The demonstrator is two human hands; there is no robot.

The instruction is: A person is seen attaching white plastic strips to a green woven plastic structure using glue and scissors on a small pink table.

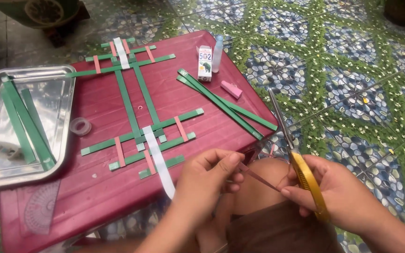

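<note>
between the fingertips of both hands, a thin pink paper strip (258,177) runs slantwise over the person's knee. the left hand (212,175) pinches its upper end, thumb and forefinger closed on it. the right hand (338,192) pinches the lower end with its fingertips while its curled fingers also grip yellow-handled scissors (296,157), blades nearly shut and pointing away from the fingers. beyond the left fingers, on the red table (94,197), lies a woven frame of green strips (139,110). further off stand a small glue box (205,63) and a metal tray (48,89).
</note>
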